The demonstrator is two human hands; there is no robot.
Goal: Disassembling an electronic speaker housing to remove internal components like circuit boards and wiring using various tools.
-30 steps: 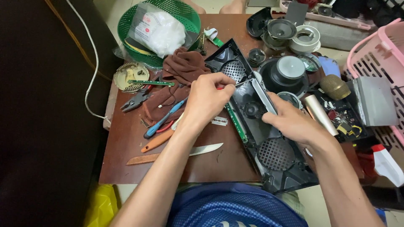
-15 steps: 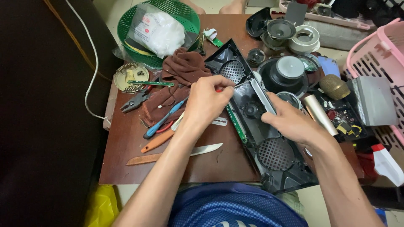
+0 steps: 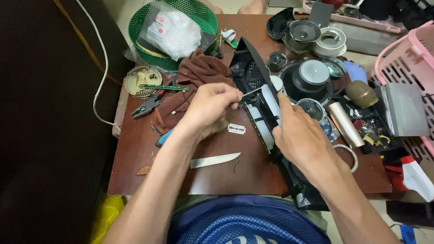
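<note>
A long black plastic speaker housing (image 3: 253, 72) with mesh grilles stands tipped on its long edge in the middle of the brown table (image 3: 253, 176). My right hand (image 3: 303, 140) grips its near side and holds it up. My left hand (image 3: 208, 108) pinches a thin metal tool (image 3: 250, 93) whose tip points into the housing's inner face. A razor blade (image 3: 236, 129) lies just below my left hand, and a bare knife blade (image 3: 214, 160) lies nearer the table's front edge.
Brown cloth (image 3: 199, 74), pliers (image 3: 147, 106), a green circuit strip (image 3: 162, 87) and a green basket (image 3: 140, 27) sit at the left. Speaker drivers (image 3: 309, 79), a gold microphone head (image 3: 361, 94), a metal tube (image 3: 344, 124) and a pink basket (image 3: 402, 58) crowd the right.
The housing lay flat before and now stands tilted up on its edge. My right hand has shifted along it, and my left hand has stayed at its inner side with the thin tool.
</note>
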